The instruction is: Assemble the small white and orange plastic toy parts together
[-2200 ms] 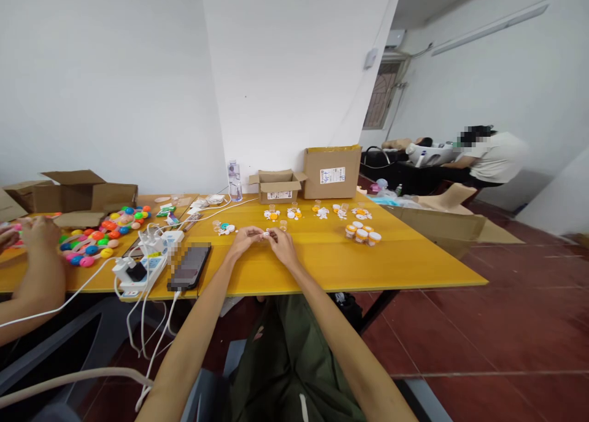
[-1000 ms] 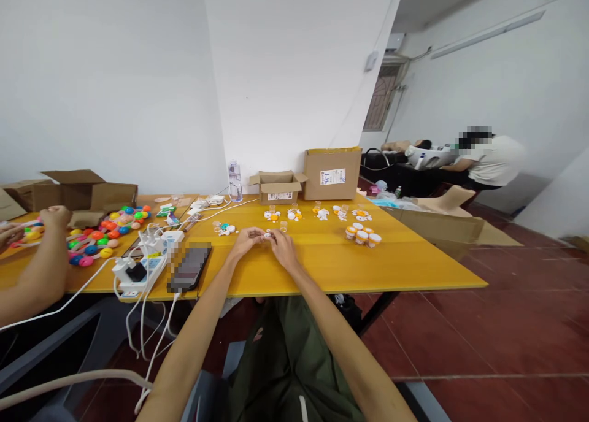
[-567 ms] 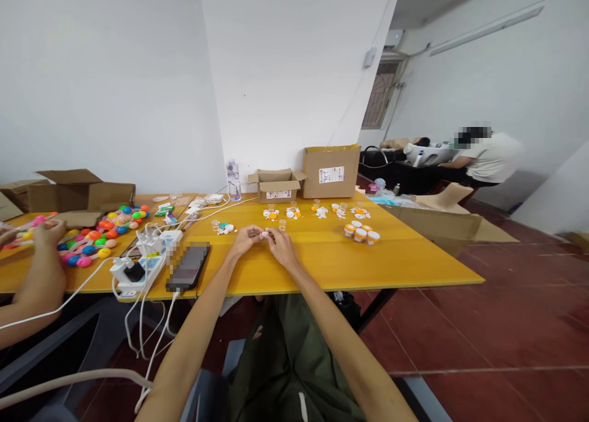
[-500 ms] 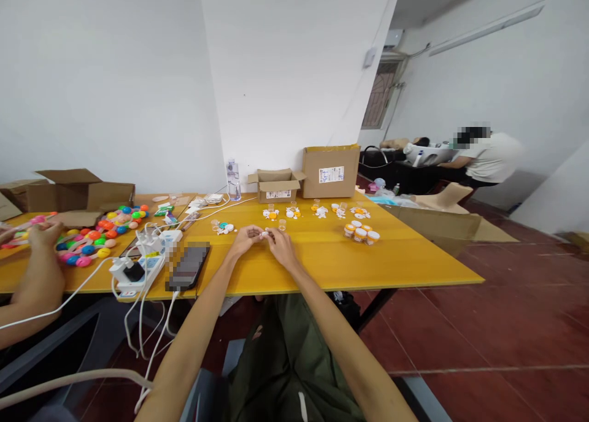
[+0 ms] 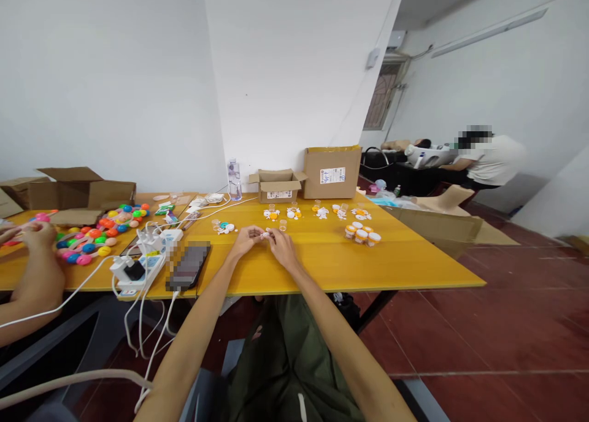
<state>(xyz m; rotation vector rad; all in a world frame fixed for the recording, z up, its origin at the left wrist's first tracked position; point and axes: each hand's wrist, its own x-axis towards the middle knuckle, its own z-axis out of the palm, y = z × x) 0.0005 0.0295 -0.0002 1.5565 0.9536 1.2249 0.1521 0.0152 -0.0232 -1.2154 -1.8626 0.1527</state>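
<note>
White walls and a red tiled floor frame a long yellow tabletop (image 5: 322,268) where a seated person works with both hands near the front edge. The left hand (image 5: 246,241) and right hand (image 5: 281,247) meet over the middle of the tabletop, fingers curled in and pinched together on a small white piece (image 5: 265,234) held between them; it is too small to make out further. Just beyond the hands lie scattered small white and orange parts (image 5: 317,213), with a cluster of orange-lidded little jars (image 5: 362,233) to the right. Two cardboard boxes (image 5: 332,172) stand at the far edge beside a clear water bottle (image 5: 234,180). To the left of the hands lie a dark phone (image 5: 188,265) and a white power strip (image 5: 138,267) trailing cables, and farther left a heap of bright coloured balls (image 5: 103,232), where a co-worker's hand (image 5: 39,235) is busy. Far right, another person in a white shirt (image 5: 490,158) bends over a dark table.
</note>
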